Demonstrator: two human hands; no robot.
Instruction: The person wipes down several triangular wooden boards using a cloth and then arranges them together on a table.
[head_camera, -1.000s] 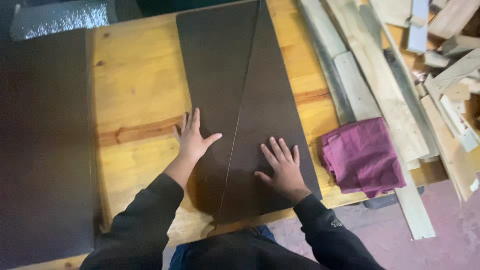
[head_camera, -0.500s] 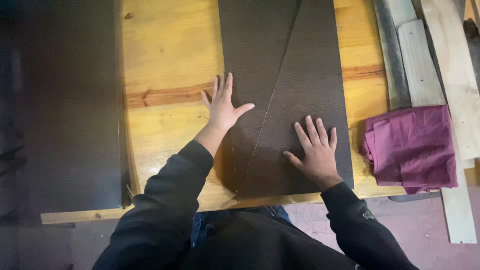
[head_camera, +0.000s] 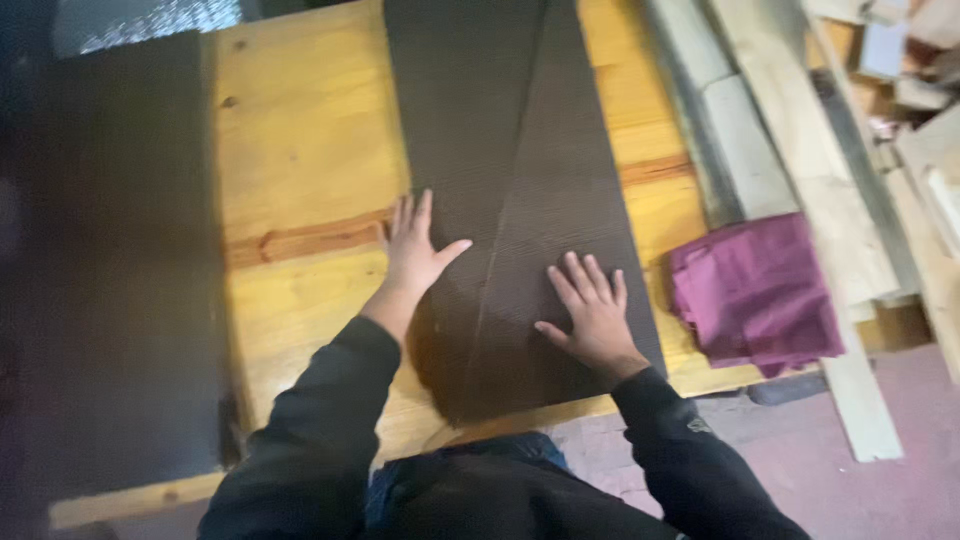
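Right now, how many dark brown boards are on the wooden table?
3. Two long ones lie side by side in the middle, the left board under the left hand, the right board under the right hand. A wider dark panel covers the table's left side.

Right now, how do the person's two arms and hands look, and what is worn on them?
Both arms wear long black sleeves that end at the wrists. The right sleeve has a small pale mark on the forearm. The left hand and the right hand are bare: no gloves, and no rings or watch can be seen. The fingers are uncovered.
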